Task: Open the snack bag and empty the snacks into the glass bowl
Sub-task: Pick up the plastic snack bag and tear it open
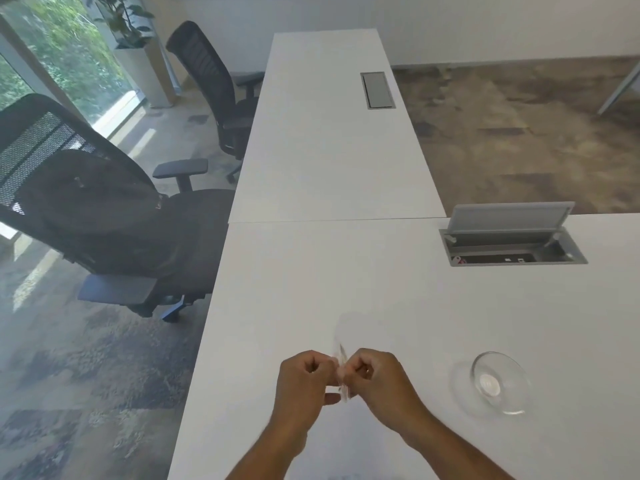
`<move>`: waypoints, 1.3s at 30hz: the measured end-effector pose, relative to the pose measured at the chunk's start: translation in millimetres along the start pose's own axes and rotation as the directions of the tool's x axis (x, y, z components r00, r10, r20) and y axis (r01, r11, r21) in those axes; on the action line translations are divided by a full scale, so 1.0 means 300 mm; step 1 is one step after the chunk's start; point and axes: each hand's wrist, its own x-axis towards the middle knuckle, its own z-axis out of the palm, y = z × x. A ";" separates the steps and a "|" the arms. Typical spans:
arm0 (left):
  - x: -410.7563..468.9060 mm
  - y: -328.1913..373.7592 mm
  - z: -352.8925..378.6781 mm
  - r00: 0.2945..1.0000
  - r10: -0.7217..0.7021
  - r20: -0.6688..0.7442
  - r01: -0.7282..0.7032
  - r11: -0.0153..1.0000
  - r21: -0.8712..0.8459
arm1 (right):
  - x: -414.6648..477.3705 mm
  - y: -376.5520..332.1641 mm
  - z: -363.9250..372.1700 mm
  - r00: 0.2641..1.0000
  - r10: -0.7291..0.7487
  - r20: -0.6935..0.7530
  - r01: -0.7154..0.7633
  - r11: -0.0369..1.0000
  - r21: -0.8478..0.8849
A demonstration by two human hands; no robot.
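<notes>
While both hands are raised above the white desk (311,271), they are drawn close together with a small snack bag (343,375) pinched between them. The left hand (304,379) is curled into a loose fist on the bag's left side, and the right hand (377,375) is curled the same way on its right side, so each is closed on the bag. Only a thin strip of the bag shows between the knuckles: it looks clear or pale and glossy, is blurred, and its print and contents cannot be made out. To the right of the hands, well apart from them, a glass bowl (500,382) stands upright on the desk, clear and with no snacks in it. Farther back on the right, a grey cable box (512,244) is set into the desk with its lid propped open. Left of the desk stands a black office chair (114,216).
</notes>
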 end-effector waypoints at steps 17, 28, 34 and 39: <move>0.028 -0.001 0.030 0.970 0.237 -0.048 -0.204 0.908 0.365 | -0.019 0.004 0.044 0.965 -0.128 -0.230 0.095 0.984 -0.149; 0.005 0.016 -0.001 0.955 0.253 -0.155 -0.176 0.903 0.391 | 0.004 0.017 -0.034 0.907 -0.129 -0.400 0.035 0.972 -0.234; -0.023 0.032 0.019 0.931 0.301 -0.207 -0.214 0.909 0.357 | -0.011 0.007 -0.038 0.890 -0.203 -0.409 0.052 0.936 -0.349; -0.028 0.039 0.020 0.977 0.154 -0.145 -0.131 0.979 0.154 | -0.023 0.014 -0.059 0.952 -0.195 -0.237 0.185 0.981 -0.062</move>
